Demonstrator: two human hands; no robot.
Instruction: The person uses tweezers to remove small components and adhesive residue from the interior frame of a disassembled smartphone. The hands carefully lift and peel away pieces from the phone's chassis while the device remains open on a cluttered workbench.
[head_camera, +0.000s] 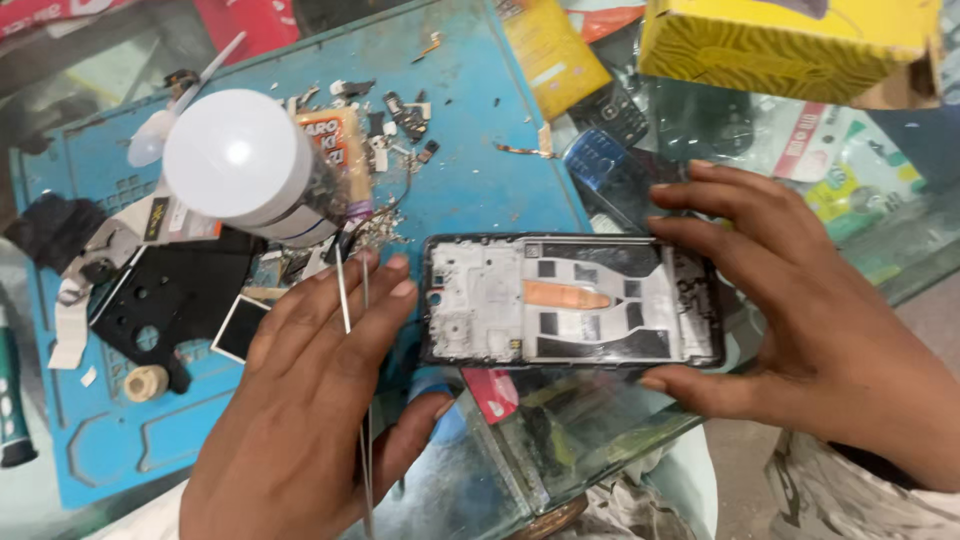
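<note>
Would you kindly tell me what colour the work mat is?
Blue work mat, clearest in the head view.

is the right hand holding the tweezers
No, the tweezers lie between the fingers of the left hand, while the right hand holds the end of the opened phone frame.

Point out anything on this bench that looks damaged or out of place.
The phone frame between the left hand and right hand is stripped open, with no back cover. Small broken parts lie scattered on the blue mat.
</note>
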